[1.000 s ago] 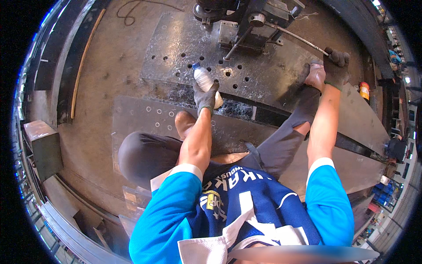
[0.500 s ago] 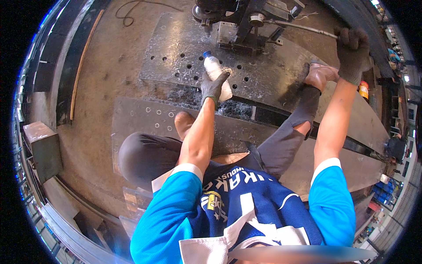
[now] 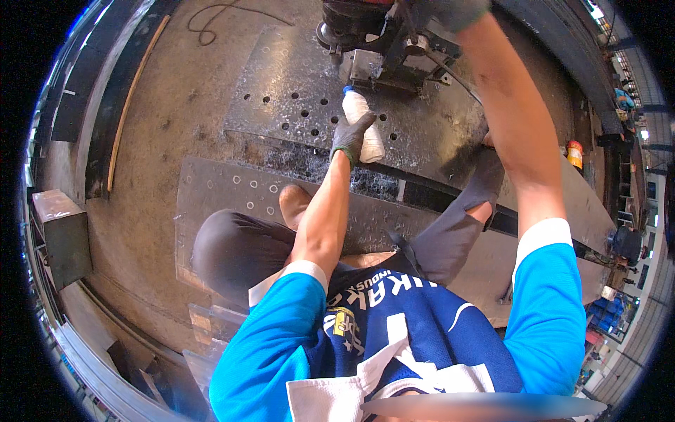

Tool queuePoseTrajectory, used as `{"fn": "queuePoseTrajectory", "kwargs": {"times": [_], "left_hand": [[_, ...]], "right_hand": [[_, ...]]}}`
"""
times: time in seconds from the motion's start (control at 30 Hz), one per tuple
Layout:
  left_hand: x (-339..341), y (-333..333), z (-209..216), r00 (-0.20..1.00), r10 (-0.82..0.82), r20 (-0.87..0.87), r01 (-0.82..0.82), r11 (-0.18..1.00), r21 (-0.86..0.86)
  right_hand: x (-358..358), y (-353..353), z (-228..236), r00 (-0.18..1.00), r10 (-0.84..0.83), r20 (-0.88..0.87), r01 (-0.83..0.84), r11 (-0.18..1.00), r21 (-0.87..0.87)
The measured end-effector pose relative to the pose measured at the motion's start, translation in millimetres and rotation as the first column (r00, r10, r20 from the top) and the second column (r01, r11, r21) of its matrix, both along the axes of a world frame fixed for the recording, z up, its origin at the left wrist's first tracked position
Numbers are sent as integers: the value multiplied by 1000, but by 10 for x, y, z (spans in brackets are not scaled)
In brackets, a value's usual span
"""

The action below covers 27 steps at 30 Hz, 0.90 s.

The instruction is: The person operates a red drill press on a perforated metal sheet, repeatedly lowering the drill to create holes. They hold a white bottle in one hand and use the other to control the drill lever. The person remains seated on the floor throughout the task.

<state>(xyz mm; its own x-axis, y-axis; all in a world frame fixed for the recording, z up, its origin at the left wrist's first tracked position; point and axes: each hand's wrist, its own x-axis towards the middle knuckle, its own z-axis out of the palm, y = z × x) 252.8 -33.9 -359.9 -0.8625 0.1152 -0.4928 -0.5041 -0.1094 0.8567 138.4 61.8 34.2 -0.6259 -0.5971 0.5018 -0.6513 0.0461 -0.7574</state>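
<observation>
My left hand (image 3: 349, 135), in a dark glove, is closed round a plastic bottle (image 3: 362, 116) with a blue cap and whitish contents. The bottle is tilted, cap end toward the drilling machine (image 3: 355, 24), over a steel plate (image 3: 264, 67) with several round holes. Gloved too, my right hand (image 3: 453, 13) is up at the machine's right side, cut off by the top edge and blurred; its fingers are not clear. Below it, a metal lever rod (image 3: 455, 79) slants from the machine's hub toward my right forearm.
Metal shavings (image 3: 365, 179) lie along the gap between this plate and a nearer plate (image 3: 218, 204), where my boot (image 3: 292, 204) rests. A cable (image 3: 204, 32) curls on the floor at the far left. A steel box section (image 3: 63, 239) stands left; an orange-red container (image 3: 574, 153) stands right.
My right hand has left the end of the lever and moved up and left to the machine. The lever now slopes more steeply downward. The bottle has shifted slightly right in the view.
</observation>
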Motion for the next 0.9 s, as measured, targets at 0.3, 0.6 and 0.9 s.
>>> {"fn": "queuePoseTrajectory", "kwargs": {"times": [0.3,0.6,0.9], "left_hand": [[59,12,483,994,76,83,-81,995,61],[-23,130,333,982,30,186,-90,943,321],[-30,261,151,982,75,173,-142,901,411]], "right_hand": [[-401,-768,-200,981,-176,81,95,802,589],[-850,-1326,-1038,868,-84,-490,420,651,633],[-743,-1348,-1034,871,-98,-482,430,627,649]]}}
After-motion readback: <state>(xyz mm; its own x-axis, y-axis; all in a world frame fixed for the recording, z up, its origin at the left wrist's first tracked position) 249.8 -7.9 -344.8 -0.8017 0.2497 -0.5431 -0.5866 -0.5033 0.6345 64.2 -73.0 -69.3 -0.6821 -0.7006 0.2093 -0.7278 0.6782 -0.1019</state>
